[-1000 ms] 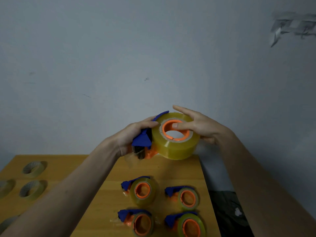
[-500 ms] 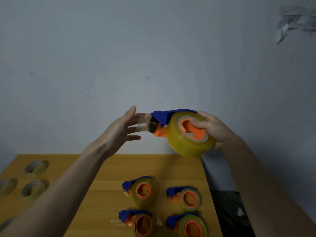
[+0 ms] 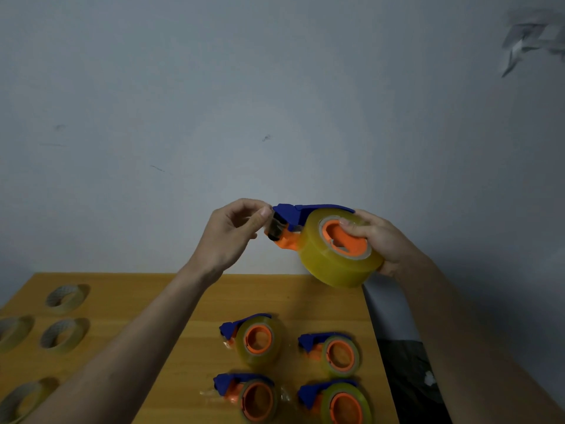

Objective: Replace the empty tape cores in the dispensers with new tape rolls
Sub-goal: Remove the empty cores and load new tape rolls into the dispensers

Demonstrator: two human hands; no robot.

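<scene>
Right hand [image 3: 377, 240] grips tape roll [image 3: 333, 264] at 3 o'clock, steadying dispenser [image 3: 293, 223]; left hand [image 3: 232, 231] pinches tape end at cutter, likely threading.

Dispensers lying right, cores lying left on the table [image 3: 171, 304].
Four dispensers [image 3: 256, 339] are sitting in a near-right square; four cores [image 3: 65, 296] are lying along the left edge; a fifth dispenser [image 3: 330, 243] is hanging above the far-right edge.

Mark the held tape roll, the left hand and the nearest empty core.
tape roll [image 3: 330, 267]: head view, on its yellow outer band.
left hand [image 3: 226, 237]: head view, on the palm.
empty core [image 3: 23, 400]: head view, on the ring's rim at bottom left.
</scene>
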